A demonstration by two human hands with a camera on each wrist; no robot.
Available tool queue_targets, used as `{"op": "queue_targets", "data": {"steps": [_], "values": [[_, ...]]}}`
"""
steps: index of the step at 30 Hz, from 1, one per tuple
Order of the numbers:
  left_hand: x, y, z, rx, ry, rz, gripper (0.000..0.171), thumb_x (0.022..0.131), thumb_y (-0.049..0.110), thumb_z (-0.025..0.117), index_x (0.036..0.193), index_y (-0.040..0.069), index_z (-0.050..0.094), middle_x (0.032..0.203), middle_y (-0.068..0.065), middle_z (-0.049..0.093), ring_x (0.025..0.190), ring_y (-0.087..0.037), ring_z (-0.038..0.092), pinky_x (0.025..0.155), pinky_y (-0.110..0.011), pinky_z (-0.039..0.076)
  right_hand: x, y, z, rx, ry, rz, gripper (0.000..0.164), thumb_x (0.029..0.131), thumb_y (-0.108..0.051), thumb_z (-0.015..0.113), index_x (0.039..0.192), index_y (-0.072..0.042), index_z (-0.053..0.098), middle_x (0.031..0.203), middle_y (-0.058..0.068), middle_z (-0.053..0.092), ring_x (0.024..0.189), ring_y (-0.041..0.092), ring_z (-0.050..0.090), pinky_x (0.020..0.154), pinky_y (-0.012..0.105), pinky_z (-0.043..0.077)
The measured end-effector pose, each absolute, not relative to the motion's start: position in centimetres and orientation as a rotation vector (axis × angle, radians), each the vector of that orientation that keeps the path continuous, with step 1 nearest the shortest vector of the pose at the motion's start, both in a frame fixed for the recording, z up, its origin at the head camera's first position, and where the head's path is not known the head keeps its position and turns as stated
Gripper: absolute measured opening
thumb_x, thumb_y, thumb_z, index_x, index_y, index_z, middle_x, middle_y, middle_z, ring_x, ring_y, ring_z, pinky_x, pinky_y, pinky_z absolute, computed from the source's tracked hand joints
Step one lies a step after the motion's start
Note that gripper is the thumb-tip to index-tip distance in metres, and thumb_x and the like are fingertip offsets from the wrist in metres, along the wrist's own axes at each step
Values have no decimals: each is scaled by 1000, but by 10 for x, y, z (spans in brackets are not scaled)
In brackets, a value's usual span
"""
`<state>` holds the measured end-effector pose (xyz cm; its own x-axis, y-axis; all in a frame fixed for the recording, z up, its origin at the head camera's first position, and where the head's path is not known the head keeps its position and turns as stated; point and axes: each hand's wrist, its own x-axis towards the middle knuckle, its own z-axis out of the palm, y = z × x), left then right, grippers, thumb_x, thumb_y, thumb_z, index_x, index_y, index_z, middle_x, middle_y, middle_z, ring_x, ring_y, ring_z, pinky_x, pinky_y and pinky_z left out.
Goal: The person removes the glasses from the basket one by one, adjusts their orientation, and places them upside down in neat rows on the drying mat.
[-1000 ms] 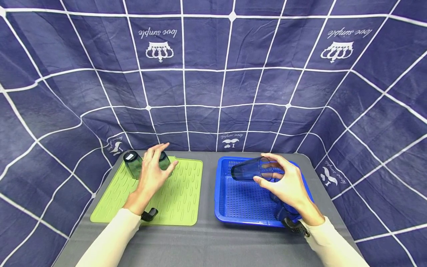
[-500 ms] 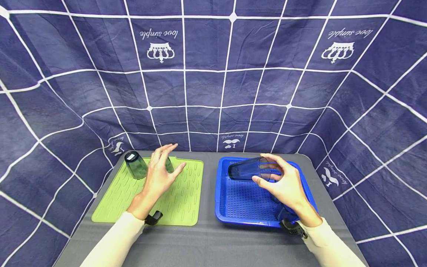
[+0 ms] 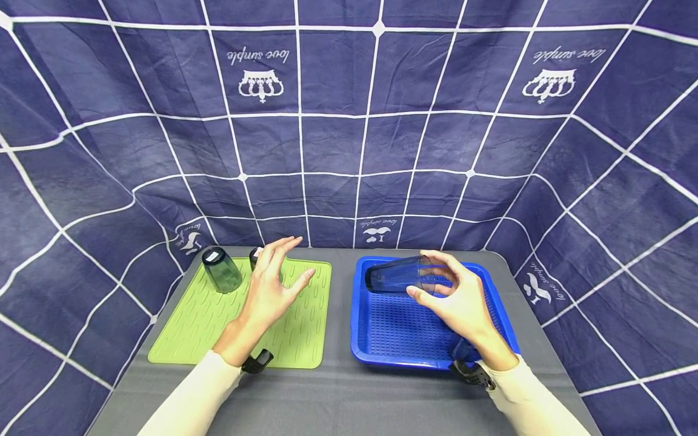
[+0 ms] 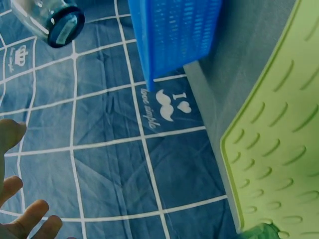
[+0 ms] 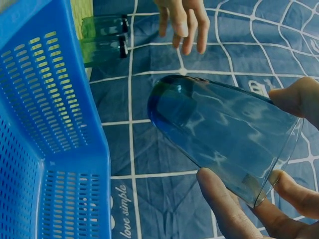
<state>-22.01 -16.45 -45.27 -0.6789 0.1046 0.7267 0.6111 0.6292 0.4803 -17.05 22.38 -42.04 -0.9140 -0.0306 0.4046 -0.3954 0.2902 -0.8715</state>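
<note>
My right hand (image 3: 463, 303) grips a clear bluish drinking glass (image 3: 395, 275) near its rim. The glass lies almost level above the blue basket (image 3: 357, 321), its dark base pointing left. Fingers and thumb round the rim end show in the right wrist view, on the glass (image 5: 214, 127). Over the green drying mat (image 3: 294, 339) hovers my left hand (image 3: 269, 290), fingers extended, thumb spread, holding nothing. Two glasses stand upside down on the mat: one glass (image 3: 222, 270) at the far left, another glass (image 3: 254, 257) partly hidden behind the left hand.
In the basket's near right corner another glass (image 3: 463, 350) is partly covered by the right wrist. A grey table surface (image 3: 340, 303) separates mat and basket. Blue checked cloth (image 3: 332, 145) hangs behind and on both sides.
My left hand has moved right, away from the upside-down glasses, uncovering more of them. The right hand has shifted slightly left with its glass.
</note>
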Motion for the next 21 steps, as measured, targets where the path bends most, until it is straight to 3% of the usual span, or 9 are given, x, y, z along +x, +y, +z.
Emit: {"op": "queue_targets", "data": {"steps": [7, 15, 21], "values": [[-212, -155, -447, -577, -2196, -1007, 72, 94, 20, 98, 160, 16, 69, 158, -13, 69, 150, -37, 64, 125, -54, 49, -170, 218, -421, 389, -2221, 1710, 73, 86, 3, 99, 152, 1, 69, 149, 14, 74, 119, 3, 79, 93, 29, 71], [-203, -143, -445, -629, -2188, -1064, 70, 95, 22, 97, 159, 17, 70, 160, -10, 70, 150, -33, 66, 126, -48, 51, -167, 213, -423, 395, -2167, 1748, 73, 85, 7, 97, 152, 0, 70, 146, 0, 75, 118, 5, 81, 94, 30, 71], [-198, -135, -445, -677, -2170, -1103, 68, 96, 22, 97, 158, 13, 71, 159, -12, 70, 147, -32, 69, 124, -47, 54, -162, 211, -425, 393, -2146, 1793, 72, 86, 9, 96, 152, -1, 70, 142, -1, 76, 118, 11, 82, 93, 31, 72]]}}
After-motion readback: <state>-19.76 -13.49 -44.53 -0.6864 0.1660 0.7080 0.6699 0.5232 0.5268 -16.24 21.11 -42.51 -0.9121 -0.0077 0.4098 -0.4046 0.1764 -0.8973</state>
